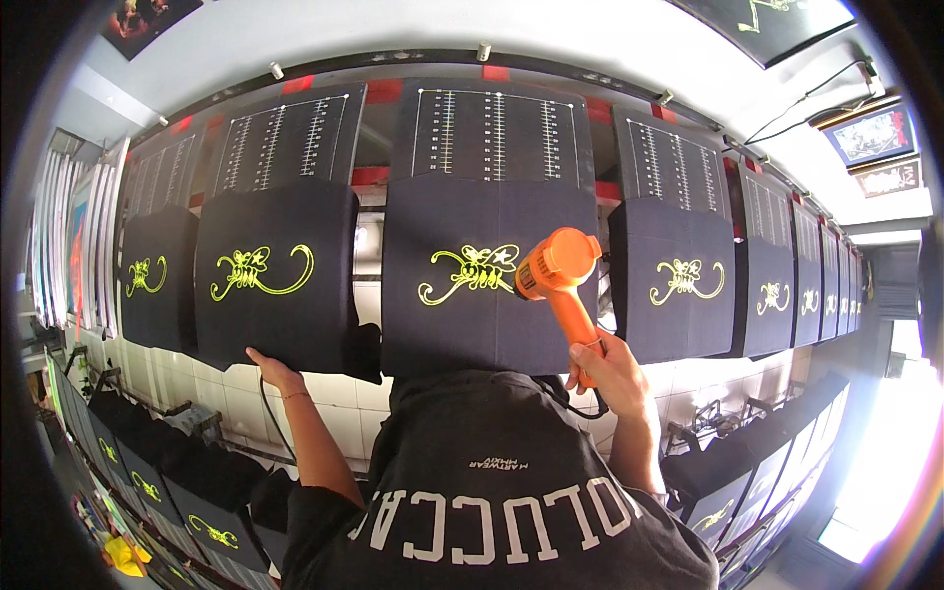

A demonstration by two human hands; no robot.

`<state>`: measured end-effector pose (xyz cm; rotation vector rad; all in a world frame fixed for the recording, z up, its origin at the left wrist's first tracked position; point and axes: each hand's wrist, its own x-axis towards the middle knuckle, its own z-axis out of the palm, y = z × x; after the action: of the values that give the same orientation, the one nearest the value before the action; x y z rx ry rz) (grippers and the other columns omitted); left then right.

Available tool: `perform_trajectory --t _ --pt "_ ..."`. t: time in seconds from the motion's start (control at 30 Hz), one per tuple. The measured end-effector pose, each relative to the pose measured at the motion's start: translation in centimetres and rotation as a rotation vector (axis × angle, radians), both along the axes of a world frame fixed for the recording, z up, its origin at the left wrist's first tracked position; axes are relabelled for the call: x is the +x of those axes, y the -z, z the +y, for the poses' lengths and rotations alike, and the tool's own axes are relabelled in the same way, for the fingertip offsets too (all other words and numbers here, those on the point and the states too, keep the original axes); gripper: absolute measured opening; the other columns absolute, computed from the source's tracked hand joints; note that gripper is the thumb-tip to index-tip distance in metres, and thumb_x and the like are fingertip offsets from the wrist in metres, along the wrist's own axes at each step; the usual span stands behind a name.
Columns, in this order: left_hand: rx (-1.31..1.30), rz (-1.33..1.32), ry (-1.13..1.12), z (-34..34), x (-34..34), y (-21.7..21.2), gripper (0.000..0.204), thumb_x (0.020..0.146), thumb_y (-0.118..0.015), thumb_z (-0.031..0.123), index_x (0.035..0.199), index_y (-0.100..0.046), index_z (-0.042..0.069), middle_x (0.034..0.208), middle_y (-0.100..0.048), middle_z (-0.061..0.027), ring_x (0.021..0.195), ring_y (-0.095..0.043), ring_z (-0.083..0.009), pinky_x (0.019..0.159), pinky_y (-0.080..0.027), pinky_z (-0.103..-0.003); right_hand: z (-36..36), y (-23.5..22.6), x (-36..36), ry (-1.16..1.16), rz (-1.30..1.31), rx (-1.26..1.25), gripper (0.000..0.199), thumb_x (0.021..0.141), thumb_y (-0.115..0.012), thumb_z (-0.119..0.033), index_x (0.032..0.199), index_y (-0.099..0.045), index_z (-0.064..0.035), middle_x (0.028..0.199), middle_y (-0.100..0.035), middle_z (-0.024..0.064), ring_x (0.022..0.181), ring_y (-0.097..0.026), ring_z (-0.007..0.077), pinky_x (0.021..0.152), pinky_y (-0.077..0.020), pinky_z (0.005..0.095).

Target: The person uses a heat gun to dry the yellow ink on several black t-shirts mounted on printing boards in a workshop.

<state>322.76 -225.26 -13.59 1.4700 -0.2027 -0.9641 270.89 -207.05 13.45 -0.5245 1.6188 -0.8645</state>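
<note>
My right hand is wrapped round the handle of an orange heat gun. Its nozzle points left, over the right part of a neon yellow line print on the black shirt straight ahead. A black cord comes out below the handle. My left hand is at the near edge of another black shirt, with its fingers closed and partly hidden. From that hand hangs a black cord, which seems to be in its grip. That shirt bears a similar yellow print.
Dark boards with white ruled scales stand in a long row, each dressed with a printed black shirt. A metal rail runs behind them. Behind me is a second row of shirts. Framed pictures hang at right.
</note>
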Motion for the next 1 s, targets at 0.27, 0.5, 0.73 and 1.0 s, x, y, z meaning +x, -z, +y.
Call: perform_trajectory --t 0.27,0.5,0.73,1.0 --pt "0.043 -0.004 -0.048 -0.1 -0.4 -0.6 0.076 0.102 -0.042 0.055 0.143 -0.043 -0.009 0.145 -0.051 -0.0188 0.126 -0.055 -0.0326 0.109 -0.044 -0.040 -1.6 0.2 0.5 -0.056 -0.023 -0.025 0.029 0.099 -0.062 -0.024 0.110 -0.057 0.0016 0.075 -0.061 0.0027 0.063 -0.062 0.0111 0.055 -0.0496 0.0243" --pt "0.060 -0.038 -0.065 -0.1 -0.5 -0.6 0.077 0.102 -0.043 0.055 0.139 -0.046 -0.012 0.142 -0.054 -0.0197 0.123 -0.058 -0.0325 0.107 -0.047 -0.039 -3.2 -0.2 0.7 -0.080 -0.003 0.000 0.028 0.099 -0.062 -0.024 0.110 -0.058 0.0016 0.075 -0.061 0.0030 0.064 -0.063 0.0116 0.056 -0.0497 0.0245" --pt "0.117 -0.110 -0.119 -0.2 -1.0 -1.1 0.078 0.100 -0.047 0.057 0.132 -0.054 -0.013 0.130 -0.062 -0.0188 0.111 -0.064 -0.0320 0.101 -0.049 -0.040 -3.5 -0.4 0.0 -0.140 -0.049 0.034 0.028 0.098 -0.062 -0.022 0.113 -0.058 0.0018 0.077 -0.062 0.0038 0.064 -0.064 0.0119 0.056 -0.0509 0.0253" --pt "0.304 -0.208 -0.143 -0.3 -1.4 -2.2 0.085 0.097 -0.050 0.063 0.129 -0.056 -0.015 0.125 -0.066 -0.0175 0.105 -0.066 -0.0279 0.095 -0.051 -0.038 -4.2 0.1 -0.6 -0.184 -0.044 0.018 0.030 0.098 -0.062 -0.025 0.113 -0.058 0.0016 0.077 -0.061 0.0038 0.065 -0.064 0.0119 0.056 -0.0509 0.0252"
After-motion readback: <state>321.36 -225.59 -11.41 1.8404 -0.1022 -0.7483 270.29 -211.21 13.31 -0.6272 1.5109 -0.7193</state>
